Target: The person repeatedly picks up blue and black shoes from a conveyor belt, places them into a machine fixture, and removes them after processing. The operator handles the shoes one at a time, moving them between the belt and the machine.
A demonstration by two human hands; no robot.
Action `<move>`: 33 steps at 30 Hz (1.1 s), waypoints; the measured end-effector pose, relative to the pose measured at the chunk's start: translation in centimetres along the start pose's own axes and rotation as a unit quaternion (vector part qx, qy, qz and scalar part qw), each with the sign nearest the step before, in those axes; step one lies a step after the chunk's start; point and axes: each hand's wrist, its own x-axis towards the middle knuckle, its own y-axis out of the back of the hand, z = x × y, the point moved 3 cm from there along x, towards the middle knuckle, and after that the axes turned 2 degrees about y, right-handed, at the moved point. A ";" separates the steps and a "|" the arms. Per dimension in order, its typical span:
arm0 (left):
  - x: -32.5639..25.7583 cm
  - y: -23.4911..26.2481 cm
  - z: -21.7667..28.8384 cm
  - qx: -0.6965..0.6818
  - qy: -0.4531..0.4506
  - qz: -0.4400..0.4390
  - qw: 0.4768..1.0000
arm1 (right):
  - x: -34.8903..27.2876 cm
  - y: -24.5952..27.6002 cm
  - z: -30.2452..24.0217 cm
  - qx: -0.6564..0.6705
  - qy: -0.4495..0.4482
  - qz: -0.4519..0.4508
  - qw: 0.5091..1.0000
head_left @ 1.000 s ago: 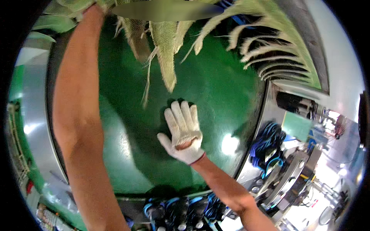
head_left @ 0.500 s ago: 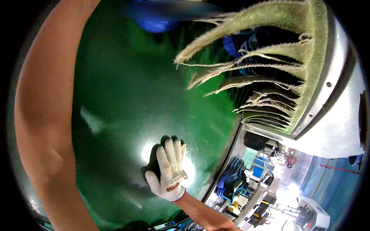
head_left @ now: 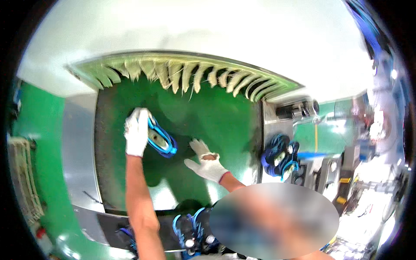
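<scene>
My left hand, in a white knit glove, is closed over one end of a blue shoe. Bright blue edging rings the shoe's opening, and a pale lining shows inside; the glove covers its far-left part. Both are over the green conveyor belt, left of its middle. My right hand wears a similar glove with a torn hole that bares some skin. Its thumb stands away from the fingers and nothing is in it, low over the belt to the right of the shoe.
A fringed fabric curtain hangs across the far side under a white machine housing. Blue and black shoes sit beyond the belt's right edge. More shoes lie along the near edge. A metal side panel borders the left.
The view has swung back, so the whole curtain and belt show. My left arm has drawn back, bringing its hand and the shoe into view. My right hand stays spread over the belt.
</scene>
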 end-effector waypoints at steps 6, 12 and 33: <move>-17.1 -5.6 11.8 0.248 -0.078 -0.069 0.963 | -18.4 8.4 -6.6 0.196 -0.122 -0.118 0.966; -35.5 -20.2 30.2 0.063 -0.296 -0.329 0.894 | -38.3 12.1 -1.9 0.234 -0.140 0.165 0.948; -92.2 -68.1 56.8 0.047 -0.383 -0.643 0.662 | -97.3 6.1 -1.0 0.496 -0.255 0.824 0.099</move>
